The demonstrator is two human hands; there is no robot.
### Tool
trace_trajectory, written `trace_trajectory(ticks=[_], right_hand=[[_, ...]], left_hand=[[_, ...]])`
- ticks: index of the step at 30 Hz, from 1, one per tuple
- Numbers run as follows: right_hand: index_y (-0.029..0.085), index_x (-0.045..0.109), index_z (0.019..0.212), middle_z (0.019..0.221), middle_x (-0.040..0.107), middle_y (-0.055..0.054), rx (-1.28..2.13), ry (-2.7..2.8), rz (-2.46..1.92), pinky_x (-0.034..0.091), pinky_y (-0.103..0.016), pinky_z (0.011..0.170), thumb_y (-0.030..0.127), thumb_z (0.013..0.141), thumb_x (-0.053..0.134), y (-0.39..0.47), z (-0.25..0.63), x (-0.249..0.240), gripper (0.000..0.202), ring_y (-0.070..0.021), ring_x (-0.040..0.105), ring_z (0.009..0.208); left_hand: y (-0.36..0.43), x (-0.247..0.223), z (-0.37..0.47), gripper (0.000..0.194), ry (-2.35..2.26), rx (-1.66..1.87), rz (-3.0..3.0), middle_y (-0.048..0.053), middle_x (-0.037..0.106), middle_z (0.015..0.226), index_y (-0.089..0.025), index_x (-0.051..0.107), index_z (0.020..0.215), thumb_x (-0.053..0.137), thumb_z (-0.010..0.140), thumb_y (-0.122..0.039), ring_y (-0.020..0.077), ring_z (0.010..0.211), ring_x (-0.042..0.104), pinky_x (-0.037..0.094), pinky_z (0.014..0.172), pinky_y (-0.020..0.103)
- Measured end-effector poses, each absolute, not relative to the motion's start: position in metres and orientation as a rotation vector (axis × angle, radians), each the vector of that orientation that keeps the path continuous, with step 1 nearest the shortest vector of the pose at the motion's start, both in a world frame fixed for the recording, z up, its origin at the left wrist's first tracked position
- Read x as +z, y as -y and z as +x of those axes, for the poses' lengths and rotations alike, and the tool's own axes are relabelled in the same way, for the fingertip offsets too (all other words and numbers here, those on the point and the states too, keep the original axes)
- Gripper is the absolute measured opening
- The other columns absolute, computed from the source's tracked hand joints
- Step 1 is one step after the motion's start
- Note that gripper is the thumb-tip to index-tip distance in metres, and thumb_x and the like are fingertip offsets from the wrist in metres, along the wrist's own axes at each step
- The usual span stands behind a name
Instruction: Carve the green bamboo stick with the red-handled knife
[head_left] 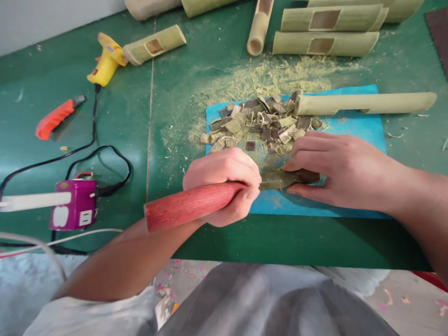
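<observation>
My left hand (224, 186) is closed around a thick red wooden tool handle (192, 205), its butt end pointing left. From that fist a dark greyish-brown flat piece (278, 179) runs right, low over the blue sheet (360, 200). My right hand (336, 172) pinches the far end of this piece between thumb and fingers. Whether it is the tool's blade or a bamboo strip, I cannot tell. Just beyond both hands lies a heap of chopped bamboo chips (266, 121). A long notched bamboo tube (371, 103) rests across the sheet behind my right hand.
Bamboo tubes with square cutouts (325, 43) lie at the back right; a narrower tube (259, 32) points toward me. On the left are a yellow corded tool (108, 58) against a bamboo piece (157, 44), a red-orange utility knife (58, 119) and a purple power socket block (75, 205) with cables.
</observation>
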State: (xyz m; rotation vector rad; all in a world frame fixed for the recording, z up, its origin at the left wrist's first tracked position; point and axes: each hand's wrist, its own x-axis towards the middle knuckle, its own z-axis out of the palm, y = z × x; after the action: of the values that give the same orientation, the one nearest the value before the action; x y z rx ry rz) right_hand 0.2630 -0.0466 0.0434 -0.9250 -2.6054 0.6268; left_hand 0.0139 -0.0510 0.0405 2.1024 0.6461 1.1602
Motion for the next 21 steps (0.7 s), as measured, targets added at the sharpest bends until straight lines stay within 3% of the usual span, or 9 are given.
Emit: trace_trajectory(ticks=[4,7,10,14,17,18,21], right_hand=[[0.020,0.070,0.094,0.090,0.067,-0.008,0.529,2.596,-0.925,0.047,-0.038,0.067,0.033,0.093,0.063,0.048,0.263,0.045,0.014,-0.0237,0.061,0.080],[0.011,0.070,0.114,0.110,0.070,-0.018,0.343,2.473,-0.898,0.055,-0.044,0.076,0.041,0.091,0.068,0.051,0.260,0.048,0.038,-0.0310,0.066,0.095],[0.008,0.064,0.124,0.113,0.070,-0.020,0.194,2.416,-0.822,0.059,-0.045,0.078,0.039,0.093,0.066,0.057,0.252,0.051,0.044,-0.0298,0.068,0.098],[0.016,0.056,0.134,0.119,0.071,-0.014,0.113,2.425,-0.753,0.060,-0.039,0.080,0.035,0.096,0.063,0.072,0.238,0.056,0.043,-0.0255,0.070,0.101],[0.022,0.055,0.136,0.121,0.073,-0.012,0.069,2.347,-0.855,0.057,-0.039,0.078,0.038,0.096,0.063,0.083,0.231,0.061,0.044,-0.0262,0.071,0.101],[0.023,0.056,0.135,0.122,0.073,-0.011,0.044,2.328,-0.885,0.056,-0.039,0.076,0.038,0.096,0.063,0.086,0.229,0.063,0.043,-0.0262,0.071,0.098],[0.019,0.059,0.129,0.114,0.075,-0.010,-0.066,2.363,-0.848,0.051,-0.039,0.064,0.029,0.096,0.061,0.092,0.225,0.067,0.034,-0.0220,0.068,0.082]], left_hand=[[0.051,0.039,0.012,0.013,-0.705,1.183,2.144,0.001,0.072,0.081,-0.021,0.065,0.089,0.069,0.093,-0.033,0.0130,0.073,0.071,0.060,0.067,0.026],[0.054,0.040,0.012,0.028,-0.829,1.219,2.081,0.002,0.070,0.095,-0.023,0.065,0.102,0.070,0.093,-0.048,0.0094,0.069,0.065,0.058,0.064,0.024],[0.060,0.043,0.014,0.045,-0.909,1.244,1.972,0.005,0.066,0.112,-0.024,0.061,0.116,0.066,0.093,-0.062,0.0087,0.070,0.062,0.058,0.062,0.025],[0.066,0.050,0.016,0.052,-0.905,1.170,2.038,0.010,0.063,0.128,-0.025,0.057,0.129,0.067,0.092,-0.060,0.0175,0.094,0.069,0.064,0.072,0.031],[0.067,0.052,0.018,0.053,-0.758,1.253,2.175,0.009,0.066,0.124,-0.025,0.058,0.132,0.070,0.091,-0.056,0.0243,0.118,0.065,0.065,0.091,0.039],[0.068,0.052,0.020,0.051,-0.758,1.261,2.217,0.009,0.066,0.123,-0.025,0.057,0.133,0.069,0.093,-0.054,0.0244,0.120,0.064,0.062,0.101,0.043],[0.071,0.051,0.024,0.049,-0.812,1.247,2.310,0.009,0.065,0.124,-0.024,0.057,0.134,0.064,0.096,-0.054,0.0231,0.119,0.064,0.061,0.106,0.042]])
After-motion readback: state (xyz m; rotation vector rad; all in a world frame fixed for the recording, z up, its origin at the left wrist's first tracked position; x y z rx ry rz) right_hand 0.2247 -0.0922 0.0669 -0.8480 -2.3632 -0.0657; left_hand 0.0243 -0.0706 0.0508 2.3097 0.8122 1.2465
